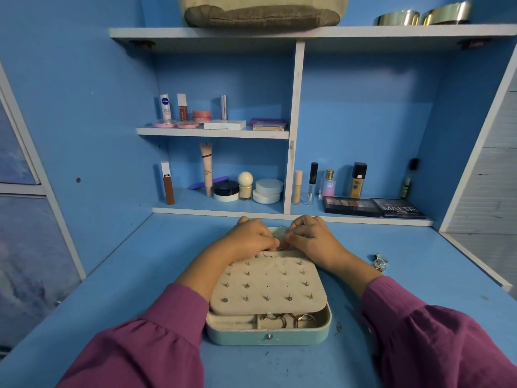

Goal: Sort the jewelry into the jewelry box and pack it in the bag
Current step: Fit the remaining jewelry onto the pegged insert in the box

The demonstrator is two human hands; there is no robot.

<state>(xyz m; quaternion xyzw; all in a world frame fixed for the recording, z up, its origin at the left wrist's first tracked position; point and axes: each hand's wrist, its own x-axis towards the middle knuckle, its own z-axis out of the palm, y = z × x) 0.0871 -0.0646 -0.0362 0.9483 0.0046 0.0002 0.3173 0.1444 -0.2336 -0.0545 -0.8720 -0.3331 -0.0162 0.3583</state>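
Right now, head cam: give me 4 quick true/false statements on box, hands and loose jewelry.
1. The jewelry box is open. True.
2. The earring panel is bare. False: many studs stick through it.
3. Both the left hand and right hand work at the far edge of the box. True.
4. Loose silver jewelry lies left of the box. False: it lies on the right.
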